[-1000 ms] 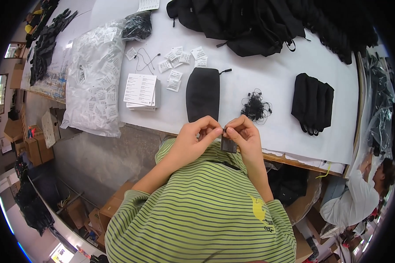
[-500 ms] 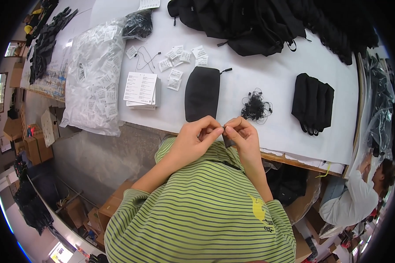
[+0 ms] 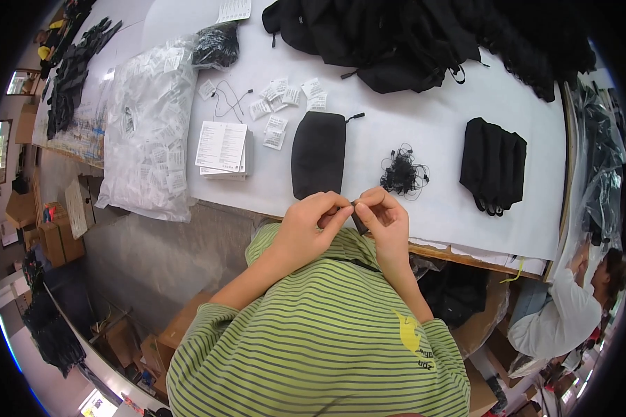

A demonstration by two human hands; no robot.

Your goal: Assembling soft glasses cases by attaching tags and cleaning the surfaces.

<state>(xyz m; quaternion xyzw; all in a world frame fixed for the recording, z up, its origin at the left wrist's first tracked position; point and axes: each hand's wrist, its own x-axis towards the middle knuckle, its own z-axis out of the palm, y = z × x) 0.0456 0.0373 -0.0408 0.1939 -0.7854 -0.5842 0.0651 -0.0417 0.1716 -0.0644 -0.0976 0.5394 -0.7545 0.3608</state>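
Far left of the black pouch [image 3: 318,154]: clear plastic bag [image 3: 146,135], large, filled with white packets. Left of the pouch and farther back: small plastic bag [image 3: 217,43], dark contents. Left of the pouch, near it: stack of white cards [image 3: 220,147], printed; behind the cards, thin black cord [image 3: 219,101], loosely looped. Behind the pouch and to its left: loose white sachets [image 3: 275,91], some overlapping. Well behind the pouch, extending right: heap of black bags [image 3: 389,52]. At the pouch's near end: left hand [image 3: 309,224], thumb and forefinger pinched on the upper end of a small dark piece [image 3: 361,223]; contact with the pouch cannot be told. The piece lies just beyond the pouch's near end, to its right. Beside it: right hand [image 3: 385,221], thumb and forefinger likewise clamped on the piece. Right of the pouch: tangle of black cords [image 3: 402,174]. Farther right of the pouch: row of black pouches [image 3: 494,167], overlapping, loops at the near end.
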